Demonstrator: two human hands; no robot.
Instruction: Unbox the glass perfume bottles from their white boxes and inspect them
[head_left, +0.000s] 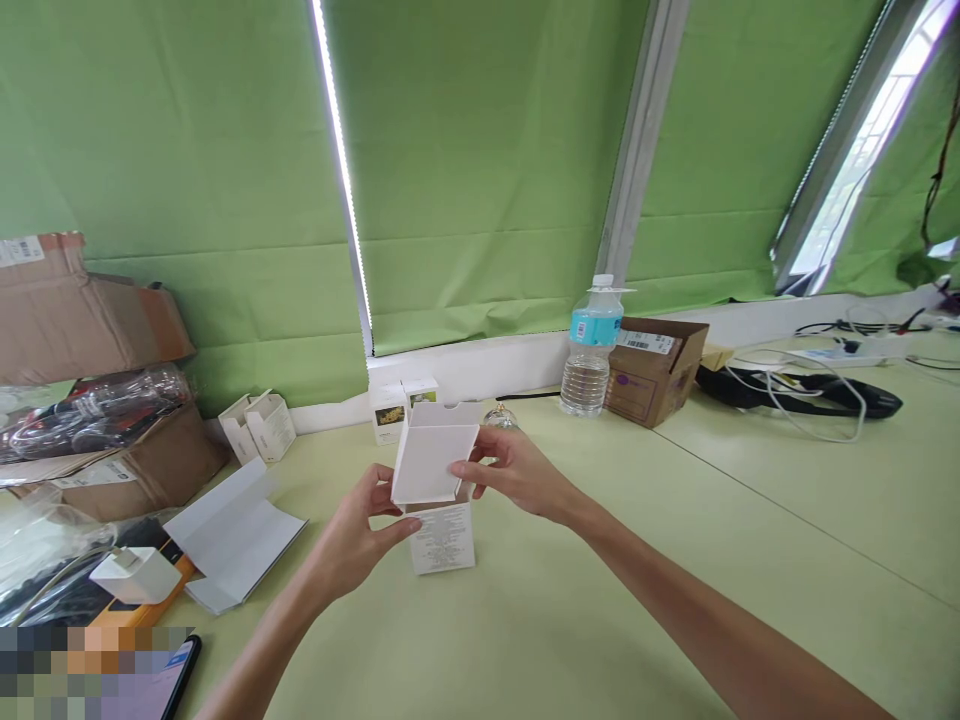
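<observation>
A small white cardboard box (443,542) with fine print on its front stands on the table before me, its lid flap (435,462) raised and facing me. My left hand (360,535) is closed around the box's left side, thumb near the top edge of the printed face. On the other side my right hand (525,475) pinches the flap's right edge between thumb and fingers. The inside of the box is mostly hidden behind the flap. Just beyond my right hand, a shiny rounded object (500,416) shows in part. Two small white boxes (390,412) with pictures stand behind.
To the right are a water bottle (589,360), a brown carton (652,370) and a black object with white cables (799,393). On the left lie folded white card (236,535), open white boxes (259,425), stacked cartons (105,320), a white charger (136,575) and a phone (184,675).
</observation>
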